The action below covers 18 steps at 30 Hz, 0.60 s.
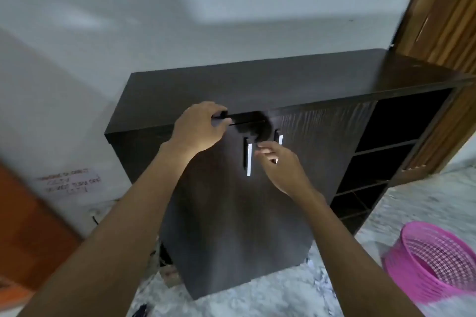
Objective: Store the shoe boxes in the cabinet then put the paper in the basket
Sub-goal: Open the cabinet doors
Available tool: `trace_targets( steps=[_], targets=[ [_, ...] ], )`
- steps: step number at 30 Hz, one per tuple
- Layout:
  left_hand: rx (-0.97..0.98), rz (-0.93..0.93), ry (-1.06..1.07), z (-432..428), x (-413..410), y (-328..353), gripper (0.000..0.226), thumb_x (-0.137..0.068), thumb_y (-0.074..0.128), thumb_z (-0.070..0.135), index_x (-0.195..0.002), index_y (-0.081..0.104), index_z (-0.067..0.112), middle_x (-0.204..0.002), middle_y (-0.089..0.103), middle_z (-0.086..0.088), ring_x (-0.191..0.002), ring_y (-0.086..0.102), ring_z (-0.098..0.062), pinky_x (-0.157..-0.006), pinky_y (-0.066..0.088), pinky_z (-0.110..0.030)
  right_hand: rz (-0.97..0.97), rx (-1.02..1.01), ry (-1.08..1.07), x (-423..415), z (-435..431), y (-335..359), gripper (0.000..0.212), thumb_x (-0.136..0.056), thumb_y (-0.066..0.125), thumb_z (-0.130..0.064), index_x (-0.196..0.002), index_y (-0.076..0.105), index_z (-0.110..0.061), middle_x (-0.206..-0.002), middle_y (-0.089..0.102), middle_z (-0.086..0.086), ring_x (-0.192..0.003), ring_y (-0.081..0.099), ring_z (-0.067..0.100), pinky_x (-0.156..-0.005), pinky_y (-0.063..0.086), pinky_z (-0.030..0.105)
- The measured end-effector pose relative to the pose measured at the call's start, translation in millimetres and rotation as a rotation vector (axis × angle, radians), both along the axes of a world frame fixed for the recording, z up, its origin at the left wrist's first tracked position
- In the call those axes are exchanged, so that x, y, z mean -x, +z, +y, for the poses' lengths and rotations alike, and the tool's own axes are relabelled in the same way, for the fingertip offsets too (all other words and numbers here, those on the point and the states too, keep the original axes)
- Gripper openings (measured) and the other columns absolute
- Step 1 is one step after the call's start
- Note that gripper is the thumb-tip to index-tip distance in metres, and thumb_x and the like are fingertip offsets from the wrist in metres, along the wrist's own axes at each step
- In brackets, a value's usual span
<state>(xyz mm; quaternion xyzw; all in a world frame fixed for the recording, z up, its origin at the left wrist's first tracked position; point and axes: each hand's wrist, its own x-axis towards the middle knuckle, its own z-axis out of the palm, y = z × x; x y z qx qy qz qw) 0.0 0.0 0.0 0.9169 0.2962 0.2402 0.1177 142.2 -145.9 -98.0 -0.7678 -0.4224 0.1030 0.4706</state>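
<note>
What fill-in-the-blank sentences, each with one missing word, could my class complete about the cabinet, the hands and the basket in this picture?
1. The left hand grips the top edge of the left cabinet door, which stands ____.
2. The plastic basket on the floor is coloured ____.
3. The right hand is at the metal ____ of the doors.
4. The open shelves are on the cabinet's ____ side.

Missing words: ajar; pink; handles; right

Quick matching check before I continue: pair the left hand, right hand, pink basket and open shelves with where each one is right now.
1 left hand
2 right hand
3 pink basket
4 open shelves

A on the floor, lower right
B cabinet's right section
C at the left door's top edge
D at the door handles

Pairs: 1-C, 2-D, 3-A, 4-B
</note>
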Motion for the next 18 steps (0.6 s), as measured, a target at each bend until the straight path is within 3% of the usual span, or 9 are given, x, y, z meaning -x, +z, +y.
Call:
trace_targets(
  steps=[5, 10, 16, 18],
  targets=[
    [-0.063, -0.019, 0.08, 4, -5, -5, 0.034, -0.097, 0.054, 0.038, -0.128, 0.062, 0.027, -0.131, 0.059, -0.002, -0.12, 0.054, -0.021, -0.091, 0.041, -0.031, 0.052, -0.023, -0.043, 16, 21, -20, 0.041, -0.091, 0.06, -0.049, -0.126, 0.058, -0.028, -0.111, 0.069, -0.008, -0.1, 0.065, 0.008, -0.091, 0.053, 0.036],
    [-0.036, -0.028, 0.111, 5, -8, -4, 0.034, -0.096, 0.055, 0.04, -0.128, 0.062, 0.03, -0.133, 0.057, 0.001, -0.124, 0.051, -0.017, -0.091, 0.037, -0.027, 0.212, -0.166, -0.099, 15, 35, -19, 0.019, -0.095, 0.06, -0.04, -0.102, 0.065, -0.024, -0.089, 0.07, -0.012, -0.084, 0.066, 0.003, -0.084, 0.056, 0.035],
    [-0.013, -0.074, 0.105, 5, -9, 1, 0.031, -0.095, 0.059, 0.036, -0.124, 0.066, 0.028, -0.13, 0.06, 0.0, -0.127, 0.049, -0.012, -0.09, 0.032, -0.02, 0.361, -0.195, -0.117, 19, 37, -21, 0.035, -0.094, 0.053, -0.055, -0.083, 0.058, -0.022, -0.081, 0.065, -0.009, -0.082, 0.063, 0.009, -0.079, 0.051, 0.032],
    [-0.007, -0.072, 0.108, 4, -9, 1, 0.031, -0.095, 0.059, 0.035, -0.124, 0.065, 0.028, -0.13, 0.06, 0.0, -0.128, 0.048, -0.011, -0.09, 0.031, -0.02, 0.374, -0.18, -0.141, 22, 35, -16, 0.035, -0.096, 0.051, -0.055, -0.089, 0.052, -0.021, -0.079, 0.06, -0.01, -0.079, 0.059, 0.01, -0.074, 0.044, 0.029]
  ],
)
